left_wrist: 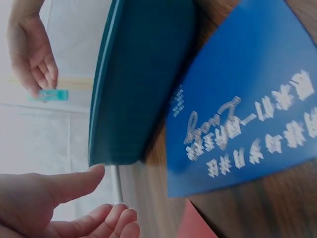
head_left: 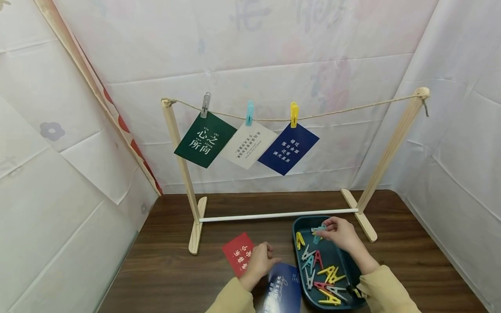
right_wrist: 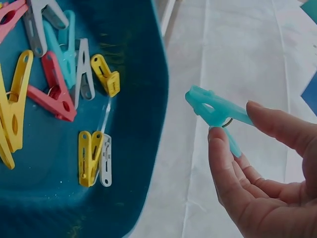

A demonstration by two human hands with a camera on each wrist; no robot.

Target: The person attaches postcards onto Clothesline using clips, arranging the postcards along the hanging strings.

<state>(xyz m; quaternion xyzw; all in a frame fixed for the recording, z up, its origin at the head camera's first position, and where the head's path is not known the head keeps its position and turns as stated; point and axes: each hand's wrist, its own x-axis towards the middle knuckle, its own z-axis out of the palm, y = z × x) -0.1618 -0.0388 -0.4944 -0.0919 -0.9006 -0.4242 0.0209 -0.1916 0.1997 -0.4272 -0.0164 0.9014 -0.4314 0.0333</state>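
Note:
Over the teal tray (head_left: 297, 261), my right hand (head_left: 341, 234) pinches a turquoise clothespin (right_wrist: 213, 110) between thumb and fingers. My left hand (head_left: 258, 262) hovers near a red card (head_left: 236, 252) and a blue card (head_left: 283, 287) on the table. In the left wrist view its thumb and fingers are apart and hold nothing. The red card is partly hidden behind that hand. From a rope hang a green card (head_left: 205, 141) on a grey clothespin (head_left: 205, 105), a white card (head_left: 248, 145) on a light blue one, and a navy card (head_left: 288, 150) on a yellow one.
The rope (head_left: 352, 110) runs between two wooden posts with flat feet, joined low down by a white rod (head_left: 274, 215). Several loose clothespins, yellow, red, grey and turquoise, lie in the tray. White cloth (head_left: 250, 52) encloses the wooden table (head_left: 156, 269) behind and at the sides.

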